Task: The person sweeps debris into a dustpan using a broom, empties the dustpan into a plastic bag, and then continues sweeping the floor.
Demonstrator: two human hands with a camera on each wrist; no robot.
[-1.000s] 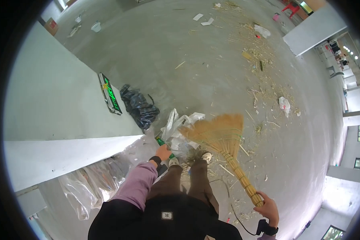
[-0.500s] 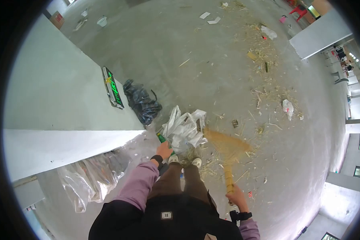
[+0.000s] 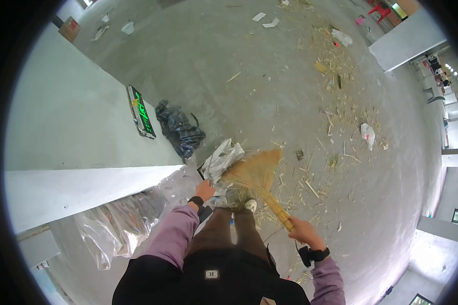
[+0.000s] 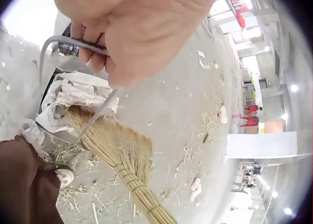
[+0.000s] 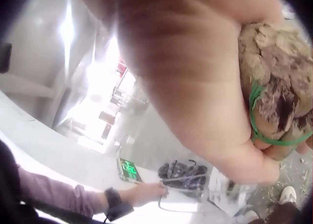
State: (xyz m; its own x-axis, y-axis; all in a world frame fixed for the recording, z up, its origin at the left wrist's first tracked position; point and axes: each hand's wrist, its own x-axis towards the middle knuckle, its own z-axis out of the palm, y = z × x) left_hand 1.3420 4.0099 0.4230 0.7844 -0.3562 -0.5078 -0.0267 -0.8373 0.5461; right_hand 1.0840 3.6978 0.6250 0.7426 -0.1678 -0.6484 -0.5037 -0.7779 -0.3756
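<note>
My left hand (image 3: 205,189) grips the thin grey bar handle (image 4: 98,112) of a dustpan (image 4: 45,94) standing on the floor by my feet. A crumpled white plastic bag (image 3: 220,158) fills much of the dustpan. In my right hand (image 3: 305,233) is the handle of a straw broom (image 3: 257,170), fingers wrapped round its bound stalks. The bristles fan out against the bag at the dustpan's mouth. The right wrist view shows the handle's cut end (image 5: 279,77) with a green tie round it.
Straw and litter (image 3: 336,66) lie across the floor on the right, with another white bag (image 3: 368,136) among them. A dark bag (image 3: 179,131) leans by the white pillar (image 3: 76,117), near a lit green sign (image 3: 142,113). Clear plastic sheeting (image 3: 114,229) lies at the left.
The broom swung from the right towards the dustpan, and its bristles now press on the white bag, which has shifted left and bunched up. My left hand has stayed nearly in place.
</note>
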